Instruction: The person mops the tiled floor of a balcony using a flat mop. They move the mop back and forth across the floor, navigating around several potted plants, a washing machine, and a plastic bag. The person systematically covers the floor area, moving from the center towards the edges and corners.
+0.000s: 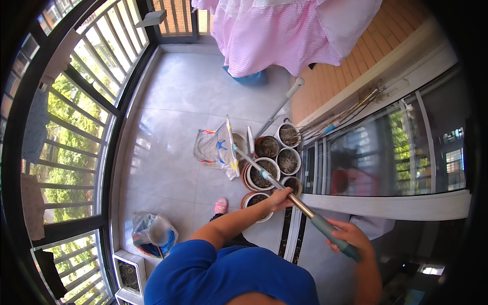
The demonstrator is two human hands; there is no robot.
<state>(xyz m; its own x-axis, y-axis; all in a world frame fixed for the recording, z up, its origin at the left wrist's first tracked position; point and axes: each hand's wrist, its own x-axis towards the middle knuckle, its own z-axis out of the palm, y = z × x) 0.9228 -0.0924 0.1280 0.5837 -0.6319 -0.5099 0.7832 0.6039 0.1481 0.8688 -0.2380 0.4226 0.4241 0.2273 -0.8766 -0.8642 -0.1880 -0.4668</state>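
A long pole (303, 207), mop-like, with a metal shaft and grey-green grip, slants across in front of me. My left hand (280, 199) is closed around the metal shaft. Higher up the handle, my right hand (349, 237) holds the grip (325, 229), its fingers partly curled. The pole's far end reaches a pale blue joint beside a clear plastic bag (216, 147) with coloured print; whatever head it carries is hard to make out. Beneath the shaft stand several flower pots filled with soil, among them a white-rimmed pot (263, 173) and a brown pot (267, 147).
A second pole (282, 104) leans by the pots. Dry sticks (356, 109) lie along the sill of the sliding glass door (376, 152). Pink cloth (284, 35) hangs overhead, above a blue object (249, 78). At lower left are a bagged bucket (155, 231) and a white planter (128, 274).
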